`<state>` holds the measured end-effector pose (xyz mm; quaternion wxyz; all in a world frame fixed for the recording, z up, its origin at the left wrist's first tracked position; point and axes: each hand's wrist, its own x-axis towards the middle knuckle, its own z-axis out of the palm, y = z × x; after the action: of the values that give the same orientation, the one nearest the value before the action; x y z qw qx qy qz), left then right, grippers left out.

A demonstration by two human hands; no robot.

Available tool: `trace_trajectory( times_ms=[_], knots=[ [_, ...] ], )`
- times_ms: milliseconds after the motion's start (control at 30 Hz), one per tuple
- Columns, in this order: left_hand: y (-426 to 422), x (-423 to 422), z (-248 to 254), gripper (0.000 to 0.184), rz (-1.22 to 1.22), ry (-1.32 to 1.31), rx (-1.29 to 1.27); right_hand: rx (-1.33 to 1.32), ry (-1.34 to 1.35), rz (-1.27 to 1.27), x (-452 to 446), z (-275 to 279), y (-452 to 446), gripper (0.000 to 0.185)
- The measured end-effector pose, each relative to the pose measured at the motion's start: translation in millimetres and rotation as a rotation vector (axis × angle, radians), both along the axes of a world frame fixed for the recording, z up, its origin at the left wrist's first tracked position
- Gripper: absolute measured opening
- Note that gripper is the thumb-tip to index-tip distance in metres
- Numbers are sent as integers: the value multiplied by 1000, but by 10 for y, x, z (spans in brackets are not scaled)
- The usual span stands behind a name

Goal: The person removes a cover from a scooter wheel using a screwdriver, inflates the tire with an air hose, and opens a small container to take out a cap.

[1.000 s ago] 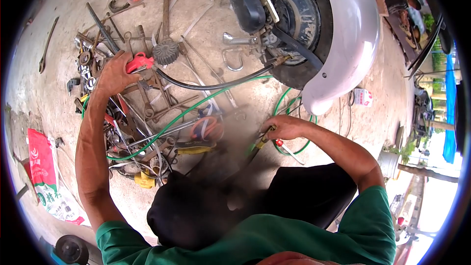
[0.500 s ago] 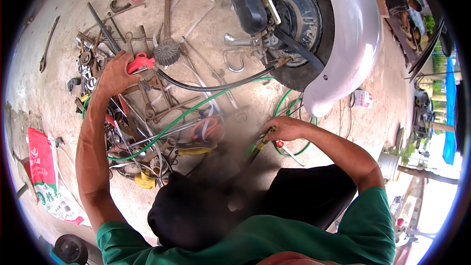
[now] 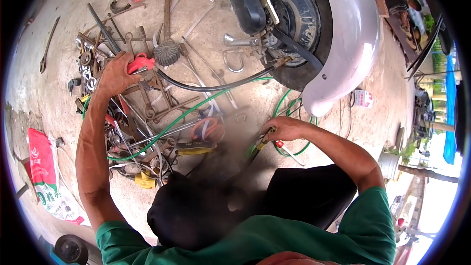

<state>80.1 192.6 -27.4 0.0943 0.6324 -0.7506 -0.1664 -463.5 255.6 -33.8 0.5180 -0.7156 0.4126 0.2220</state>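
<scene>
My left hand (image 3: 116, 74) is closed at the edge of a tool heap, fingers against a red plastic-bodied tool (image 3: 141, 63) with a metal edge. Its exact kind is unclear. Close by, a thick black cable (image 3: 206, 88) runs to the hub of a wheel (image 3: 297, 17). My right hand (image 3: 285, 129), low in front of my knees, is wrapped round a yellow-and-black handle (image 3: 265, 139); a blurry patch obscures its lower end. A green cord (image 3: 189, 112) stretches between both sides and loops beside my right hand.
Wrenches and other tools (image 3: 147, 100) crowd the floor at left. A ring-ended wrench (image 3: 168, 12) lies further off. The wheel's silver fender (image 3: 351, 44) curves at upper right. A red and white bag (image 3: 43, 159) lies far left, and a small white-and-red packet (image 3: 363, 98) at right.
</scene>
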Motion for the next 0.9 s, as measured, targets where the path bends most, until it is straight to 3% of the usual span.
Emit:
trace_trajectory(
  times_ms=[800,900],
  knots=[
    [13,9,-42,59,-28,4,-93,-8,0,-2,28,102,-11,39],
    [1,-44,76,57,4,4,15,-14,15,-45,17,155,-65,38]
  ],
)
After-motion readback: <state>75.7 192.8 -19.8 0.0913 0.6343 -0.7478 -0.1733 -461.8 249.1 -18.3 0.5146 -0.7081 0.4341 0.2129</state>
